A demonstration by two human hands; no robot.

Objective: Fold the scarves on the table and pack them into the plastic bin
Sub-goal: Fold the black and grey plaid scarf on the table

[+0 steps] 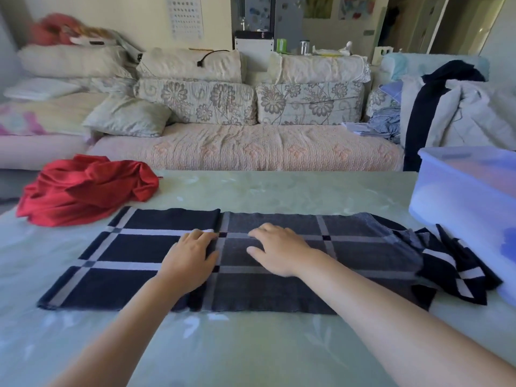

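We press left hand (pixel 192 255) and right hand (pixel 279 248) flat, fingers (pixel 198 235) straight and gripping nothing, on the checked scarf (pixel 125 277) spread mid-frame on the surface (pixel 251 344). We judge this is smoothing mid-fold. Next its bunched right end needs folding in, toward the plastic bin (pixel 460 191) at right. The red scarf (pixel 83 188) lies unfolded at left. The wall chart (pixel 185 15) at the top is unreadable.

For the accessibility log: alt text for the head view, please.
The left hand and right hand press flat on a navy checked scarf spread across the green table, its right end bunched beside a translucent plastic bin. A crumpled red scarf lies at the table's far left.
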